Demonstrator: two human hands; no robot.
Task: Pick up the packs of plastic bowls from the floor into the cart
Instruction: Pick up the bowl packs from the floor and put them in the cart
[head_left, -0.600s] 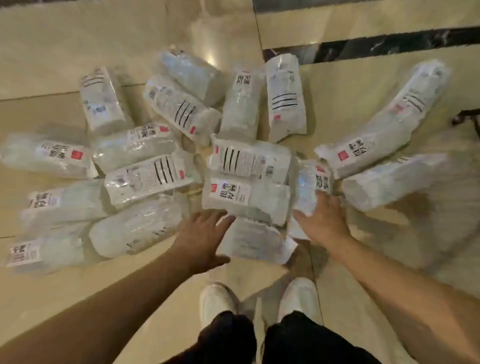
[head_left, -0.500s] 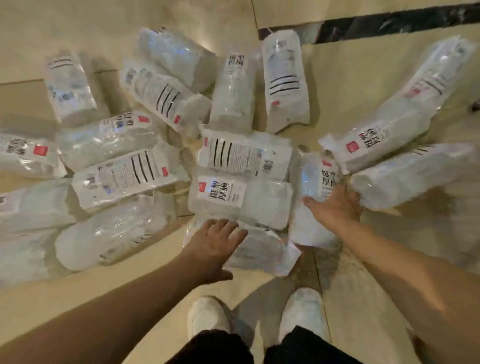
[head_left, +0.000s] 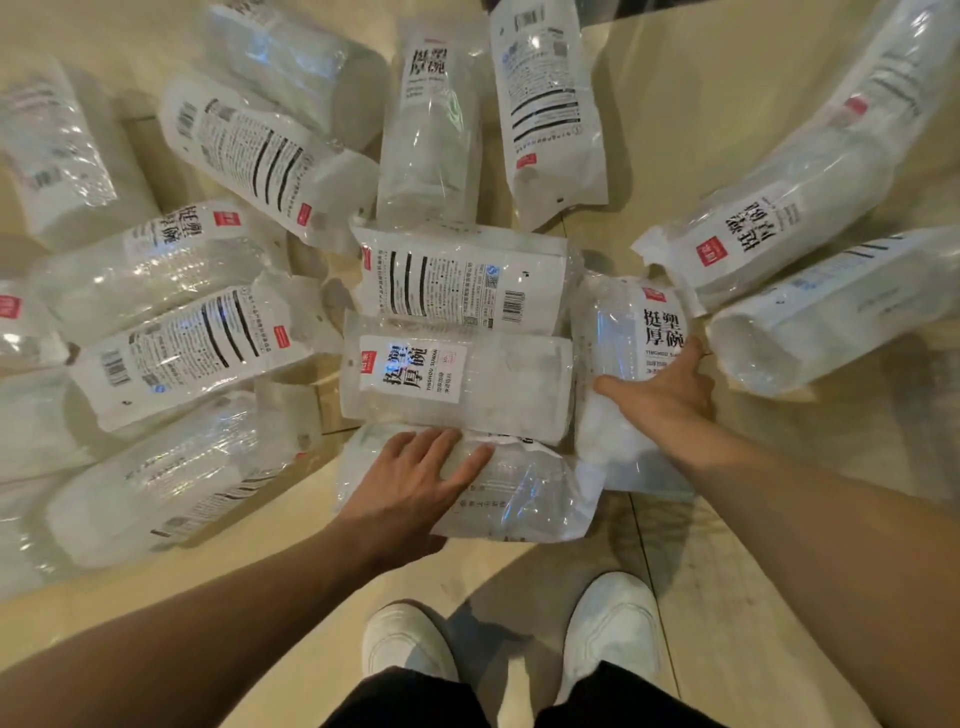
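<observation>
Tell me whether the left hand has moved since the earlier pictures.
Yes. The left hand has moved forward from bare floor onto the nearest clear plastic pack of bowls, its fingers now spread flat on the wrapper.

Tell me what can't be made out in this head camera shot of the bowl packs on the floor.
1. The cart: outside the head view.
2. Packs at the left edge: cut off by the frame, so the full count is unknown.
3. Left hand on the nearest pack: its palm hides any grip.
4. Right hand on the upright-label pack: fingers partly hidden behind it.
5. Small label print: too fine to read.
</observation>
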